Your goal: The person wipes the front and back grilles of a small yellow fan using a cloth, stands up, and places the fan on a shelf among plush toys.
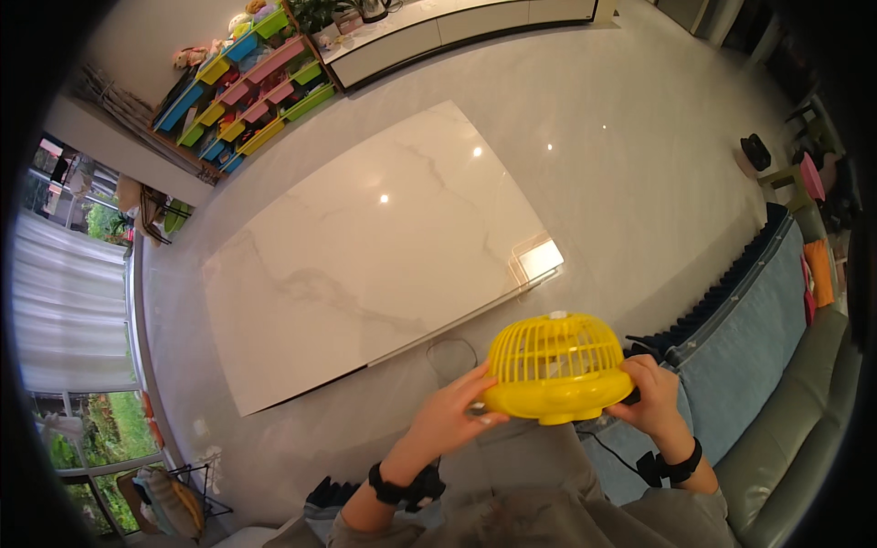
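Observation:
Between my two hands is a yellow plastic domed cage [554,352], held up over my lap. Slats form its upper part, a smooth rounded rim runs below, and a small pale knob tops it. Something pale shows dimly through the slats. My left hand [452,411] grips the rim's left side, thumb toward the underside. On the opposite side my right hand [652,395] is closed round the rim, beside a small dark part. Each wrist wears a black strap.
A low white marble-look table [365,274] stands ahead, with a clear square holder [537,260] at its right corner. On my right lies a blue-covered sofa [744,342]. Toy bins [247,91] and a white cabinet [466,32] line the far side. A thin black cable [610,447] hangs near my lap.

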Action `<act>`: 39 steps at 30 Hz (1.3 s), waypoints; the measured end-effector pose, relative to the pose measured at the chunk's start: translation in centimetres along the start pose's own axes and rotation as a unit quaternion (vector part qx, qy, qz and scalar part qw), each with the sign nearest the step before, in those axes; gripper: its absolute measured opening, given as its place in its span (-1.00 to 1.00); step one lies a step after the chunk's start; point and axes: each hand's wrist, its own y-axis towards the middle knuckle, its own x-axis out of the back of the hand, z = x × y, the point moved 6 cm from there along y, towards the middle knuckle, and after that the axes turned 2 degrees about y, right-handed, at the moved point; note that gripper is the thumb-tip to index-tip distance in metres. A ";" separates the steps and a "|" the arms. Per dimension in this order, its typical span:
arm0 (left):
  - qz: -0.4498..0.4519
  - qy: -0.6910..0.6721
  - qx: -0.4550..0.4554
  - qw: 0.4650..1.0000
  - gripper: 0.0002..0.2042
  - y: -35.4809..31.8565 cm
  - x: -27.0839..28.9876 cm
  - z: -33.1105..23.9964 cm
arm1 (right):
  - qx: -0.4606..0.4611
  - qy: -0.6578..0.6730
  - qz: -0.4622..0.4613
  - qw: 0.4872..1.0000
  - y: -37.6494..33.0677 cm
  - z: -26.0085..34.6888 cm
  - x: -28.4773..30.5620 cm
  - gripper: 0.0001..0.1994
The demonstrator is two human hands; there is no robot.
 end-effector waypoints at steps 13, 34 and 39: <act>0.127 0.011 -0.118 0.985 -0.43 9.7 4.0 -25.7 | -0.210 -0.037 -0.151 0.965 -2.6 6.1 26.1 -0.48; 0.155 0.003 -0.191 0.969 -0.64 44.4 -16.6 -49.1 | -0.269 -0.195 -0.346 0.878 -5.5 -24.8 48.4 -0.47; 0.198 0.003 -0.101 0.975 -0.85 56.7 -20.3 -46.2 | -0.364 -0.216 -0.327 0.845 -5.6 -34.6 49.2 -0.44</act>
